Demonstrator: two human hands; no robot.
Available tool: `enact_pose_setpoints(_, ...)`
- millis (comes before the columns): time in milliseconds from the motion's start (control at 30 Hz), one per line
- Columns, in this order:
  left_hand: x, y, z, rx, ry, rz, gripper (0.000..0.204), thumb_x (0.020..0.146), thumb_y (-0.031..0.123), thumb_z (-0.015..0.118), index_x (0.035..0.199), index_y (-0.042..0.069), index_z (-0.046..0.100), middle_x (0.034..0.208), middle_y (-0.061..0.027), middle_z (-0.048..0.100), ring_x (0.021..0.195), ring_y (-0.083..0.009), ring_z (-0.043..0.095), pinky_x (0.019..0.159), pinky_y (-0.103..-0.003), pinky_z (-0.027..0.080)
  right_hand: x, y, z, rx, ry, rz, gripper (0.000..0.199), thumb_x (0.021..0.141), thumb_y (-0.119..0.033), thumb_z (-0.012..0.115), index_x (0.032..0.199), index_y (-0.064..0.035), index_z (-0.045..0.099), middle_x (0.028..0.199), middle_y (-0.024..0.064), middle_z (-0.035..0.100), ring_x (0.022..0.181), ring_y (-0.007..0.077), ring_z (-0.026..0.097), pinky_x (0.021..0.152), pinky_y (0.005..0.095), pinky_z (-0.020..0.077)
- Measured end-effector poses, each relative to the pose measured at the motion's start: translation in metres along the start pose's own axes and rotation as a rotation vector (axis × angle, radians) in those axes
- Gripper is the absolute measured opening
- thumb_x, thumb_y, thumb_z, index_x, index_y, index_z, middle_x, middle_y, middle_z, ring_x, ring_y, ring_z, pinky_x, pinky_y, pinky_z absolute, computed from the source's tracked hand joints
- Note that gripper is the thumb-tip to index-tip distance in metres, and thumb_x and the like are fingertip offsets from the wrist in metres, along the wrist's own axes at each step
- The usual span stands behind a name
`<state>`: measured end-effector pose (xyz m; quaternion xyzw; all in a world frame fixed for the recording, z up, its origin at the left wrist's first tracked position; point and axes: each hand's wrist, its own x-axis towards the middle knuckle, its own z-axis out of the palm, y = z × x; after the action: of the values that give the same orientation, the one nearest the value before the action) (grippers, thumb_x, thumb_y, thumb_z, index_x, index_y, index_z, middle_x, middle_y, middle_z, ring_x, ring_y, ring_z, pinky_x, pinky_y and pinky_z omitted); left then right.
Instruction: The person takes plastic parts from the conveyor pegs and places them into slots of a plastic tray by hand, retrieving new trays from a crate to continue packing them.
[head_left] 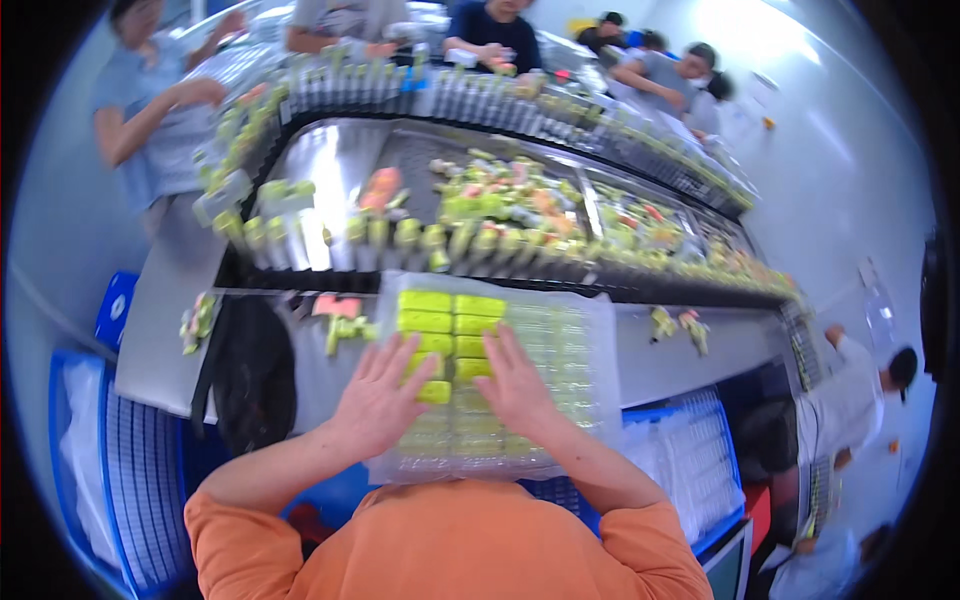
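- The clear tray (585, 400) lies at the near edge of the grey desk (165, 365), right up against the orange shirt (455, 540).
- Bright yellow-green blocks (424, 322) sit in two columns in the tray's left half, toward its far end; the left column runs a little nearer the wearer. The tray's right half shows pale, see-through ridges.
- The left hand (380, 395) is palm down over the tray's left side, fingers fanned and pointing away, thumb out toward the tray's middle. It is flat rather than clenched, fingertips at the left column.
- The right hand (517, 385) is over the tray's middle, palm down, fingers extended forward and leftward at the right column, thumb angled inward. It looks loosened; I can't tell whether either is pinching a block.
- Both elbows are bent outward, so the bare forearms slant in toward the tray from either side.
- Left of the tray there's a black bag-like item (253, 375), with pink and green pieces (342, 315) just beside the tray's far-left corner.
- Beyond the tray is a metal basin (330, 165) heaped with small coloured pieces (510, 195).
- Right of the tray, lower down, a blue crate (738, 475) holds clear sheets.
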<state>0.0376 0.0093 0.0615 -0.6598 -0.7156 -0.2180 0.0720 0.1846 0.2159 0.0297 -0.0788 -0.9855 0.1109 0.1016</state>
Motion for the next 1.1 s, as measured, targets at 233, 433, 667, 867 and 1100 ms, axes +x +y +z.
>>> enact_pose_setpoints(233, -0.005, -0.009, 0.017, 0.034, -0.314, -0.077, 0.084, 0.088, 0.057, 0.05, 0.145, -0.002, 0.031, 0.153, -0.0223, 0.024, 0.144, -0.0357, 0.018, 0.112, -0.062, 0.014, 0.006, -0.029, -0.008, -0.076, -0.163, -0.006, 0.077, 0.091, -0.045, 0.054, 0.146, 0.0016, 0.026, 0.155, 0.0212, 0.018, 0.145, 0.0395, 0.011, 0.115, 0.0567, 0.0161)
enact_pose_setpoints(433, 0.013, 0.006, 0.017, 0.074, -0.412, -0.094, 0.08, 0.089, 0.055, 0.051, 0.148, 0.006, 0.029, 0.156, -0.0165, 0.02, 0.146, -0.0325, 0.014, 0.106, -0.072, 0.012, 0.005, -0.026, -0.001, -0.064, -0.103, 0.01, 0.078, 0.091, -0.049, 0.052, 0.147, -0.0017, 0.026, 0.157, 0.0175, 0.017, 0.146, 0.0369, 0.011, 0.115, 0.0563, 0.0143)
enact_pose_setpoints(667, 0.01, -0.011, 0.005, -0.193, -0.02, -0.31, 0.069, 0.097, 0.049, 0.042, 0.15, 0.01, 0.022, 0.156, -0.0217, 0.014, 0.145, -0.0395, 0.012, 0.111, -0.062, 0.018, -0.003, -0.03, -0.007, -0.113, -0.113, 0.031, 0.076, 0.092, -0.05, 0.049, 0.148, -0.0032, 0.027, 0.156, 0.0167, 0.021, 0.146, 0.0356, 0.014, 0.116, 0.053, 0.0146)
enact_pose_setpoints(867, -0.004, -0.021, 0.015, -0.223, 0.027, -0.37, 0.067, 0.097, 0.045, 0.044, 0.149, 0.007, 0.024, 0.153, -0.0262, 0.019, 0.143, -0.0428, 0.017, 0.112, -0.055, 0.021, 0.001, -0.035, 0.001, -0.141, -0.086, 0.01, 0.073, 0.092, -0.05, 0.049, 0.146, -0.0027, 0.032, 0.155, 0.0157, 0.024, 0.145, 0.0345, 0.016, 0.115, 0.0553, 0.0167)
enact_pose_setpoints(1100, -0.029, -0.041, 0.015, -0.052, 0.17, -0.438, 0.066, 0.094, 0.042, 0.049, 0.147, 0.008, 0.028, 0.153, -0.0222, 0.023, 0.142, -0.043, 0.019, 0.111, -0.058, 0.021, 0.002, -0.035, -0.004, -0.142, -0.082, 0.003, 0.073, 0.09, -0.045, 0.055, 0.145, -0.0016, 0.033, 0.155, 0.0169, 0.024, 0.144, 0.0361, 0.018, 0.114, 0.0558, 0.0185)
